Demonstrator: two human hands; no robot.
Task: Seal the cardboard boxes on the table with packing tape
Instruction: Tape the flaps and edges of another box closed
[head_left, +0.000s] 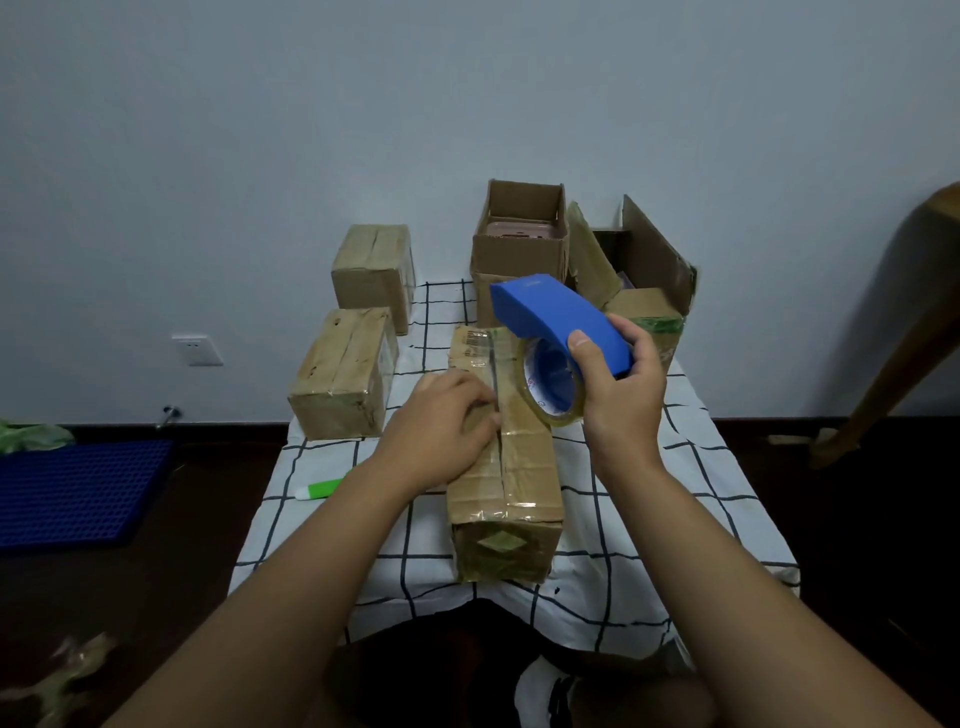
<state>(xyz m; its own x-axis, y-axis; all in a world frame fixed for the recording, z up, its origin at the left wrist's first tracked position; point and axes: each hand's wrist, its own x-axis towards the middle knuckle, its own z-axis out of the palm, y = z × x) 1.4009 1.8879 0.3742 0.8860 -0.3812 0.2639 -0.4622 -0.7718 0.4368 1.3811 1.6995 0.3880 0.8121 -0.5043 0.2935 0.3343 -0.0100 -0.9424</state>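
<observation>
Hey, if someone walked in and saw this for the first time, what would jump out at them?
The bright blue tape dispenser stands out first, gripped in the right hand above the long cardboard box at the middle of the checked tablecloth. The left hand rests on that box's top by the seam. Behind it two open boxes stand at the back right, and two taped boxes sit at the left.

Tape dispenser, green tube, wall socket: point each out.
Tape dispenser (558, 317), head view, blue top cover.
Green tube (323, 488), head view, green body.
Wall socket (197, 350), head view, white faceplate.
</observation>
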